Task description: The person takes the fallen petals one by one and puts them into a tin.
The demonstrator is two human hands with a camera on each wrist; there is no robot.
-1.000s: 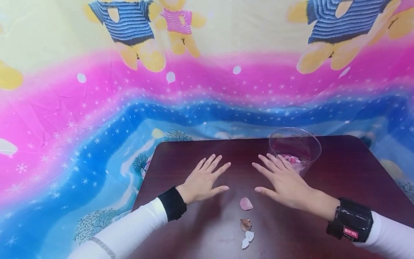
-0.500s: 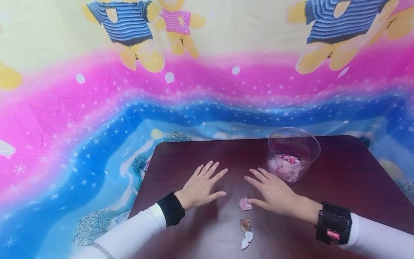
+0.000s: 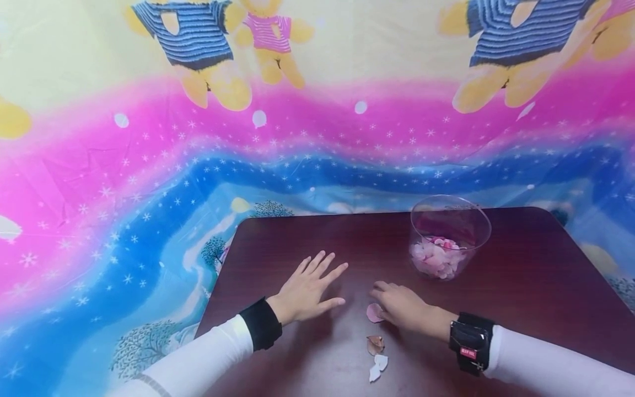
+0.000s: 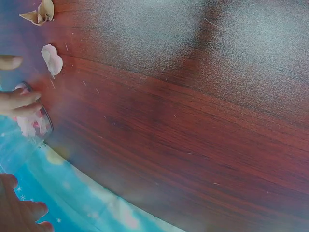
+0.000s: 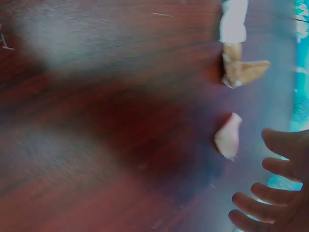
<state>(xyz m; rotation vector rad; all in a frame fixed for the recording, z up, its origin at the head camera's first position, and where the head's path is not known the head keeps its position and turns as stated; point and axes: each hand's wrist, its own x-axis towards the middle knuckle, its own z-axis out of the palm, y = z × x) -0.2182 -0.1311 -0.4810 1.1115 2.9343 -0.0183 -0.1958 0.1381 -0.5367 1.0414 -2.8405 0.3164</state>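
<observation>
Unlabelled table (image 3: 521, 275), illegible wristband tag (image 3: 468, 352)

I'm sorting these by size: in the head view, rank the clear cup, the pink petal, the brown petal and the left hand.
Largest to smallest:
1. clear cup
2. left hand, close behind the cup
3. pink petal and brown petal: they look alike, and the right hand partly hides the pink one.

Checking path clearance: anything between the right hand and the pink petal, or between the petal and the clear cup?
Nothing visible. The right hand is right at the pink petal. Bare table lies between it and the clear cup; the brown petal and white petals lie nearer the person.
</observation>
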